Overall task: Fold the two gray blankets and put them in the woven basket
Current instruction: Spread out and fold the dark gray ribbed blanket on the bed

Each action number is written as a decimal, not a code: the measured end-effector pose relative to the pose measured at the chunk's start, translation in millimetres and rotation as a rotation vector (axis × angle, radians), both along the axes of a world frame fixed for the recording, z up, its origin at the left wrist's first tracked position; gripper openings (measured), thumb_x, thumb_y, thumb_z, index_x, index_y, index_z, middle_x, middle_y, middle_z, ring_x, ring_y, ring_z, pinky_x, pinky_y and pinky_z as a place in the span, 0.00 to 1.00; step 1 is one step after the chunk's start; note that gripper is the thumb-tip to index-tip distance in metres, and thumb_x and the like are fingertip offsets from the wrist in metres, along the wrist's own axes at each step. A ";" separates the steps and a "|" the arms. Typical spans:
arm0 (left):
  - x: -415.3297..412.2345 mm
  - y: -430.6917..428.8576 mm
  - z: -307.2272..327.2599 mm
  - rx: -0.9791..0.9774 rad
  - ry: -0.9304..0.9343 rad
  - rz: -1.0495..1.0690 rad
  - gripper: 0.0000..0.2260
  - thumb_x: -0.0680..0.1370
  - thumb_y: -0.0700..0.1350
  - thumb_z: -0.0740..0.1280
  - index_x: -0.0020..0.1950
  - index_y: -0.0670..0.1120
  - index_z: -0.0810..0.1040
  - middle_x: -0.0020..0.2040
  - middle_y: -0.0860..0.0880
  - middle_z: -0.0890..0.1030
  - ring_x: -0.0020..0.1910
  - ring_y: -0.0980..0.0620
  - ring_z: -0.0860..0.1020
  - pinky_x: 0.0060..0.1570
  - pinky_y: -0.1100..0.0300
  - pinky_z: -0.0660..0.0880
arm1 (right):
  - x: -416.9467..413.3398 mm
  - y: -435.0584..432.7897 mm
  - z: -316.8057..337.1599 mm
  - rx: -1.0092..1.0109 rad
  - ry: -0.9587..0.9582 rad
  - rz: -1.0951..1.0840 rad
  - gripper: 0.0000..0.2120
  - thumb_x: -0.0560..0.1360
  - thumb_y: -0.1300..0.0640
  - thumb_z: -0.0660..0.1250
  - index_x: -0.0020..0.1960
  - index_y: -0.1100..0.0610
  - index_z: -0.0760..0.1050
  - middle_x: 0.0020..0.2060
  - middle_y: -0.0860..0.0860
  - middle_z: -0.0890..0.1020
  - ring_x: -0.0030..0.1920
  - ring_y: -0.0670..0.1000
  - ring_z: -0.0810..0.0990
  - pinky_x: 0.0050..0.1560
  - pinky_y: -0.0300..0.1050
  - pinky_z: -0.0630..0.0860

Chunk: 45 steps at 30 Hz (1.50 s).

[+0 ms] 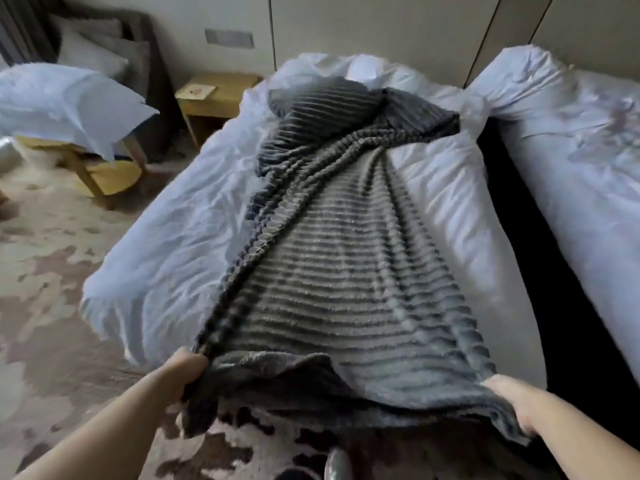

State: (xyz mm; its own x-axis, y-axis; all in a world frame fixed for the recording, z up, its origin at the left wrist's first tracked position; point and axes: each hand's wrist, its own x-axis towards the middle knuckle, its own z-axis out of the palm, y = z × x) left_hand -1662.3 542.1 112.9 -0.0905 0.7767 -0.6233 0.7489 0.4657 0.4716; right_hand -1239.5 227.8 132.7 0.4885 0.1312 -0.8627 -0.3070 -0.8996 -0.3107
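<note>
Your left hand (187, 370) is curled tight round the near left corner of the gray blanket (339, 271), fingers closed on a bunch of the ribbed fabric. Your right hand (512, 398) has the near right corner. It is blurred, but the thumb lies on top and the fingers disappear under the edge, so read it as a pinch grip. Between the two hands the near hem hangs in a slack curve just off the foot of the bed (173, 244), above the patterned carpet (41, 271). From there the blanket runs straight away from you. Its long axis points up the bed toward the head, and it narrows into twisted folds before ending in a dark heap at the far end. Whether that heap is only this blanket's far end or also the second one cannot be told. The left edge is rolled over on itself, while the right side lies flatter. Both hands are level on the hem, neither nearer the far end, so the fold likely means carrying the two corners forward along that axis together. Expect the twisted middle to drag unless you shake it flat first. A second bed (571, 168) stands close on your right. The woven basket is not in view.
</note>
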 end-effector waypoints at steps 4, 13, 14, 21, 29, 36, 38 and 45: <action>-6.6 -23.2 3.0 -0.011 0.022 -0.167 0.07 0.73 0.37 0.66 0.47 0.35 0.80 0.46 0.37 0.82 0.48 0.40 0.80 0.51 0.52 0.76 | -6.2 20.9 -4.0 -0.044 -0.150 0.059 0.22 0.80 0.56 0.63 0.69 0.67 0.68 0.64 0.63 0.75 0.60 0.64 0.75 0.63 0.56 0.72; -86.8 -77.7 -1.4 -0.014 0.310 -0.320 0.14 0.76 0.48 0.65 0.54 0.39 0.79 0.54 0.39 0.81 0.54 0.41 0.79 0.50 0.56 0.74 | -59.3 -60.1 -34.3 -0.403 -0.374 0.414 0.15 0.79 0.55 0.62 0.61 0.63 0.73 0.53 0.58 0.80 0.53 0.58 0.80 0.50 0.45 0.76; -96.7 -85.0 -5.0 -0.021 0.338 -0.327 0.13 0.75 0.48 0.66 0.54 0.40 0.78 0.53 0.40 0.82 0.53 0.41 0.80 0.47 0.57 0.74 | -65.5 -66.2 -38.1 -0.455 -0.376 0.425 0.13 0.78 0.52 0.63 0.56 0.61 0.72 0.45 0.55 0.78 0.45 0.56 0.79 0.43 0.43 0.75; -117.5 -133.1 -19.5 -0.261 0.416 -0.512 0.17 0.77 0.49 0.65 0.62 0.42 0.76 0.54 0.48 0.81 0.51 0.51 0.80 0.42 0.61 0.76 | -102.6 -38.7 -39.1 -0.434 -0.317 0.589 0.08 0.80 0.55 0.58 0.45 0.59 0.68 0.34 0.50 0.70 0.34 0.50 0.70 0.34 0.39 0.65; -70.4 -104.5 8.6 -0.016 0.115 -0.368 0.04 0.74 0.39 0.62 0.41 0.41 0.76 0.39 0.41 0.81 0.37 0.44 0.79 0.35 0.56 0.75 | -142.2 68.6 0.8 0.072 -0.186 0.427 0.06 0.77 0.62 0.59 0.44 0.59 0.74 0.35 0.54 0.76 0.29 0.50 0.71 0.28 0.38 0.61; -12.2 -23.3 4.6 0.065 -0.095 -0.252 0.10 0.74 0.39 0.63 0.53 0.47 0.80 0.46 0.46 0.83 0.39 0.47 0.80 0.34 0.60 0.73 | -122.9 194.4 4.4 0.280 -0.167 0.512 0.07 0.79 0.59 0.58 0.46 0.56 0.74 0.38 0.53 0.79 0.31 0.48 0.75 0.28 0.37 0.67; 5.5 6.1 -4.6 0.040 -0.132 -0.229 0.11 0.75 0.41 0.64 0.55 0.48 0.79 0.43 0.50 0.81 0.38 0.50 0.80 0.32 0.63 0.71 | -109.2 234.6 -7.4 0.297 -0.141 0.515 0.07 0.80 0.59 0.58 0.46 0.56 0.74 0.38 0.54 0.78 0.31 0.48 0.75 0.27 0.37 0.67; 93.8 137.4 -54.4 -0.001 -0.132 -0.184 0.11 0.76 0.42 0.61 0.56 0.52 0.77 0.45 0.50 0.82 0.35 0.49 0.79 0.32 0.62 0.72 | -47.9 401.0 -75.2 0.240 -0.027 0.522 0.06 0.80 0.60 0.58 0.48 0.58 0.73 0.36 0.54 0.78 0.29 0.49 0.74 0.23 0.34 0.65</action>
